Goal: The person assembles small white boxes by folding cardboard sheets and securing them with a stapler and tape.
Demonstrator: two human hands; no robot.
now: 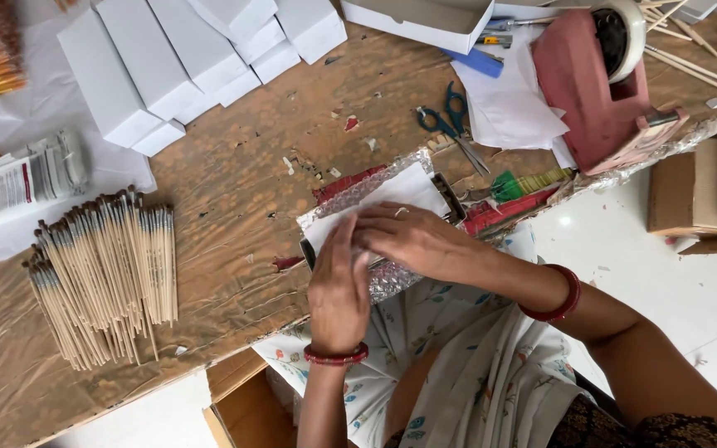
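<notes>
A small dark box wrapped in bubble wrap with a white paper sheet on top lies at the near edge of the brown table. My left hand presses flat on the package's near left side. My right hand lies across its top, fingers pointing left, overlapping the left hand's fingertips. Both wrists wear red bangles. The package's near side is hidden under my hands.
A heap of wooden paintbrushes lies at the left. White boxes stand at the back. Blue-handled scissors, loose white papers and a red tape dispenser sit at the right. Cardboard boxes are on the floor.
</notes>
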